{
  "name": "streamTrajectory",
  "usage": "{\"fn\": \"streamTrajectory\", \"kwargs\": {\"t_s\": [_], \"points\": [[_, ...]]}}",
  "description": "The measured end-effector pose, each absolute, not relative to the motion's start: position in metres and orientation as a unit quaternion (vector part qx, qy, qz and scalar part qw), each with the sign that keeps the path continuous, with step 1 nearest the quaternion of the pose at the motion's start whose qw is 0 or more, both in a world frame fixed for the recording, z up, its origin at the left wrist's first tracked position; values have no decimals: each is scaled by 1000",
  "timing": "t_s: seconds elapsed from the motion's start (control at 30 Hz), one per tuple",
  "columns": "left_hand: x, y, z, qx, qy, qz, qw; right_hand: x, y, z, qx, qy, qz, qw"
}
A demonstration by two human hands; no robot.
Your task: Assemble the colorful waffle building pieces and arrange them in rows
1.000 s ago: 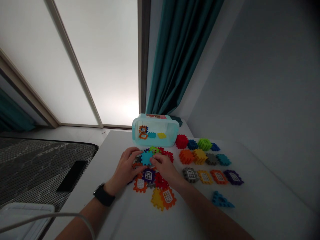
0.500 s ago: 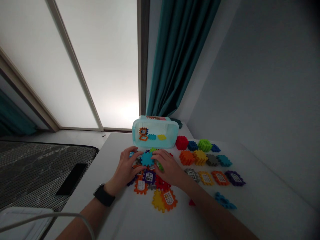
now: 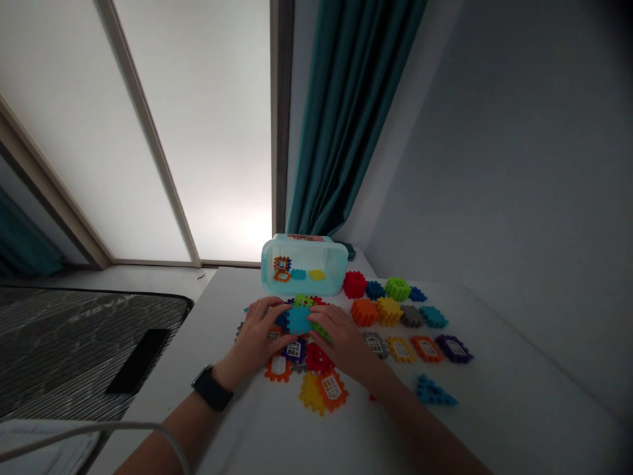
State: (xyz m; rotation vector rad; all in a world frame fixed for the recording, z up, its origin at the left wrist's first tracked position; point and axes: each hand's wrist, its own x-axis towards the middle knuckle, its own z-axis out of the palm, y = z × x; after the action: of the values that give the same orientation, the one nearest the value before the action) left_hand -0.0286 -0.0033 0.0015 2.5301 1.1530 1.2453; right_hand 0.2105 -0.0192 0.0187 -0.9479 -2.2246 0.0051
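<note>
Blue plastic gear-edged tile [image 3: 299, 320] at the centre of a loose heap of interlocking tiles, head view, looking forward and down onto a white table [image 3: 232, 297]. The left hand [image 3: 256, 333], with a black wristwatch [image 3: 212, 388] on its wrist, is half open, its curved fingers reaching the blue tile from the left. The right hand [image 3: 341, 340] is half open on the opposite side, with its fingertips [image 3: 319, 311] near the tile's right edge and a green piece [image 3: 321, 332] against the fingers. Whether either hand has firm hold of anything cannot be told from this view. Note the balanced placement: the hands bear from opposite sides, with the fingers spread, which gives steady, even control over the tile. An orange window tile [image 3: 277, 369] and a red gear tile [image 3: 318, 358] lie just below the hands. Beyond the heap is a translucent aqua plastic box [image 3: 304, 265], with a few tiles visible inside. To the right, a red gear tile [image 3: 355, 284], a lime-green gear tile [image 3: 397, 289] and a purple window tile [image 3: 453, 348] belong to loose rows, and a blue triangular piece [image 3: 432, 392] lies apart from them.
</note>
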Motion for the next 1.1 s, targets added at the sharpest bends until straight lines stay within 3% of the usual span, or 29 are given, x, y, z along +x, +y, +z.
{"fn": "streamTrajectory", "kwargs": {"t_s": [0.2, 0.57, 1.1], "points": [[-17, -6, 2, 837, 366, 404, 50, 223, -31, 16, -387, -847, -10, 364], [13, 6, 24, 862, 338, 376, 25, 240, -35, 3, -426, -778, -2, 461], [9, -1, 1, 861, 341, 376, 10, 237, -34, -7, -412, -798, 2, 439]]}}
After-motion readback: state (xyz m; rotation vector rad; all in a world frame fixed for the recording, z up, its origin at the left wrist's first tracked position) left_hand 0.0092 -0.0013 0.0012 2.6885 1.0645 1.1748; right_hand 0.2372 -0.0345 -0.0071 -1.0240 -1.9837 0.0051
